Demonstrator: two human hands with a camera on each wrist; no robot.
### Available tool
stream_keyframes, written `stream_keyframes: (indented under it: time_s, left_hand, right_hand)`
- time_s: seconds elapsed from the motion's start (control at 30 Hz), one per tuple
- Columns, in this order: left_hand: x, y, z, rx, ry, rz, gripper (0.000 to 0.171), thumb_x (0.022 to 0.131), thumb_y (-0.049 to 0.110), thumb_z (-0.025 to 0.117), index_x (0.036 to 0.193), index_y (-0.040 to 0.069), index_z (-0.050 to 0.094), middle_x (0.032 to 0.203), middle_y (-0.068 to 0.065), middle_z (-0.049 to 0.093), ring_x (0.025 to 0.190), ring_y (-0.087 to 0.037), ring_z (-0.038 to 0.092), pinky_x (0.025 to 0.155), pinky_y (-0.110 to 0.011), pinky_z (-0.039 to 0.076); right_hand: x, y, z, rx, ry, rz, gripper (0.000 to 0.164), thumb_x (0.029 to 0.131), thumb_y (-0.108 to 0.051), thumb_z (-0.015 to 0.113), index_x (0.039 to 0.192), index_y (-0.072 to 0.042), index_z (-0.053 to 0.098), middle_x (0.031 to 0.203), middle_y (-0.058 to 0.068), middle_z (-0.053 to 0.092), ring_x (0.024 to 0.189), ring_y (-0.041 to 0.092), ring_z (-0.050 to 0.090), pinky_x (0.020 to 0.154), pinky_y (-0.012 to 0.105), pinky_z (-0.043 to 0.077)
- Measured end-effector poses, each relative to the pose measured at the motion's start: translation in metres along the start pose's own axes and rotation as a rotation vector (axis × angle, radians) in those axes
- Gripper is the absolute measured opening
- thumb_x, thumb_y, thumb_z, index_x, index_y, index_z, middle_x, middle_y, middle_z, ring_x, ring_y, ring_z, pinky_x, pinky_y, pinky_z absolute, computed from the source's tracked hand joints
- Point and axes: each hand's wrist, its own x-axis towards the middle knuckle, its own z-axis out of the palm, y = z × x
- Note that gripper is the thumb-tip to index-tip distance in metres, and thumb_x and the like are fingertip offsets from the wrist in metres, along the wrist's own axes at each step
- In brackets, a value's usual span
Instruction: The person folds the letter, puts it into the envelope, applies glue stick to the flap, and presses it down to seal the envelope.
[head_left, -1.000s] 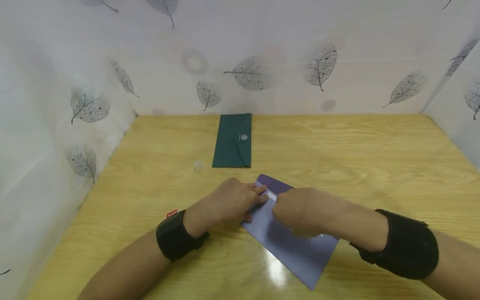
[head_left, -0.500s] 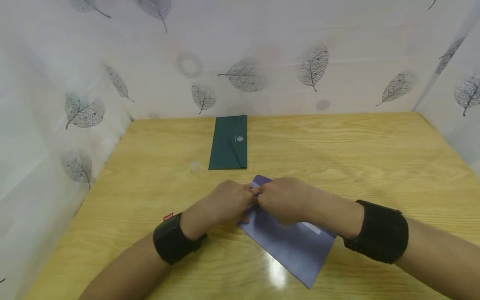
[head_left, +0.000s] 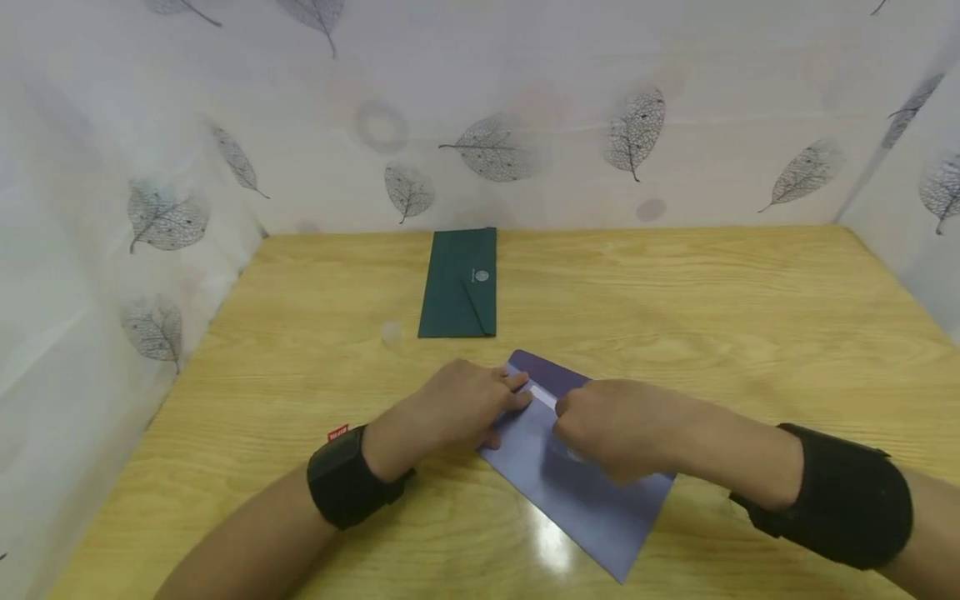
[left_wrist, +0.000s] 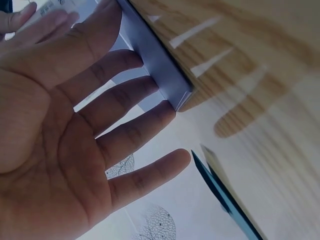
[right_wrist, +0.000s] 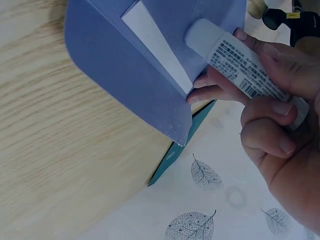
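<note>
A purple envelope (head_left: 592, 508) lies slantwise on the table with its darker flap (head_left: 543, 371) unfolded at the far edge. A white strip (right_wrist: 155, 45) runs along the fold. My left hand (head_left: 465, 408) rests on the envelope's left corner, its fingers straight in the left wrist view. In my right hand (head_left: 622, 429) I grip a white glue stick (right_wrist: 242, 67) printed with small text and a barcode. The glue stick's end is close over the envelope beside the white strip. In the head view my right hand hides the glue stick.
Beyond the hands, a dark green envelope (head_left: 459, 287) with a round emblem lies near the back of the wooden table (head_left: 712, 292). White leaf-print sheeting (head_left: 555, 75) stands at the back and both sides. Black bands (head_left: 356, 479) wrap both wrists.
My right hand first slides left along the envelope's fold to my left fingers, then back to the right, uncovering the white strip. My left hand stays on the corner.
</note>
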Motion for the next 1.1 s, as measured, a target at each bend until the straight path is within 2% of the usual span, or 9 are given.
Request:
stream_keyframes:
  time_s: [0.13,0.27,0.37,0.43,0.5,0.6,0.63,0.77,1.1]
  left_hand:
    - [-0.001,-0.001,0.001,0.016,0.030,-0.006,0.061,0.075,0.044,0.085,0.131,0.027,0.068,0.141,0.005,0.060,0.126,-0.012,0.059,0.072,-0.028,0.057]
    - [-0.001,0.002,0.003,0.021,0.086,-0.016,0.049,0.073,0.048,0.085,0.112,0.021,0.075,0.118,0.005,0.072,0.094,-0.012,0.070,0.062,-0.029,0.055]
    - [-0.001,0.003,0.006,0.043,0.116,-0.023,0.044,0.071,0.051,0.086,0.099,0.020,0.073,0.098,0.006,0.071,0.071,-0.011,0.066,0.057,-0.029,0.053]
    - [-0.001,0.003,0.005,0.050,0.096,-0.033,0.047,0.071,0.051,0.086,0.105,0.021,0.075,0.109,0.007,0.072,0.081,-0.011,0.069,0.058,-0.029,0.054]
    - [0.000,0.003,0.003,0.054,0.058,-0.043,0.054,0.073,0.051,0.084,0.119,0.025,0.073,0.124,0.008,0.070,0.098,-0.010,0.070,0.060,-0.029,0.055]
    - [0.001,0.001,-0.001,0.045,0.005,-0.045,0.063,0.076,0.049,0.083,0.135,0.033,0.064,0.144,0.010,0.057,0.125,-0.009,0.059,0.065,-0.030,0.056]
    - [0.001,0.001,-0.002,0.043,-0.002,-0.041,0.065,0.077,0.048,0.082,0.137,0.033,0.062,0.144,0.009,0.056,0.129,-0.008,0.056,0.065,-0.029,0.056]
    - [0.001,0.000,-0.003,0.028,-0.012,-0.025,0.063,0.079,0.044,0.082,0.137,0.031,0.062,0.145,0.007,0.056,0.131,-0.009,0.055,0.070,-0.028,0.057]
    - [0.002,0.004,-0.001,0.059,-0.029,-0.023,0.063,0.080,0.046,0.081,0.138,0.031,0.061,0.146,0.007,0.055,0.131,-0.011,0.055,0.071,-0.031,0.057]
  right_hand:
    - [0.018,0.000,-0.006,-0.068,0.034,-0.047,0.017,0.076,-0.003,0.079,0.088,-0.011,0.069,0.083,0.000,0.062,0.063,0.011,0.052,0.059,0.023,0.049]
    - [0.033,0.002,-0.007,-0.139,0.122,-0.080,0.013,0.076,-0.001,0.074,0.084,-0.010,0.067,0.083,0.000,0.063,0.064,0.012,0.051,0.060,0.025,0.051]
    - [0.037,0.005,-0.009,-0.120,0.144,-0.086,0.013,0.077,0.001,0.071,0.082,-0.010,0.066,0.082,-0.001,0.062,0.064,0.011,0.049,0.061,0.025,0.051]
    - [0.035,0.006,-0.011,-0.078,0.110,-0.065,0.014,0.079,0.001,0.071,0.087,-0.009,0.067,0.082,0.000,0.063,0.065,0.011,0.052,0.062,0.025,0.052]
    - [0.031,0.004,-0.013,-0.056,0.063,-0.042,0.013,0.082,0.000,0.070,0.091,-0.009,0.068,0.082,0.001,0.064,0.065,0.012,0.055,0.062,0.026,0.053]
    - [0.021,-0.001,-0.015,-0.061,-0.007,-0.006,0.013,0.082,-0.002,0.073,0.092,-0.009,0.069,0.082,0.002,0.065,0.068,0.014,0.058,0.063,0.028,0.053]
    - [0.017,-0.003,-0.015,-0.060,-0.019,0.000,0.011,0.083,-0.003,0.074,0.090,-0.010,0.068,0.081,0.002,0.064,0.067,0.014,0.058,0.062,0.028,0.053]
    - [0.005,-0.005,-0.009,-0.049,-0.024,0.024,0.010,0.082,-0.008,0.077,0.083,-0.013,0.068,0.079,0.001,0.063,0.066,0.013,0.055,0.061,0.028,0.051]
    - [-0.006,0.003,-0.008,0.133,-0.033,0.118,0.007,0.086,-0.014,0.077,0.087,-0.015,0.070,0.083,-0.004,0.063,0.072,0.007,0.057,0.068,0.026,0.054]
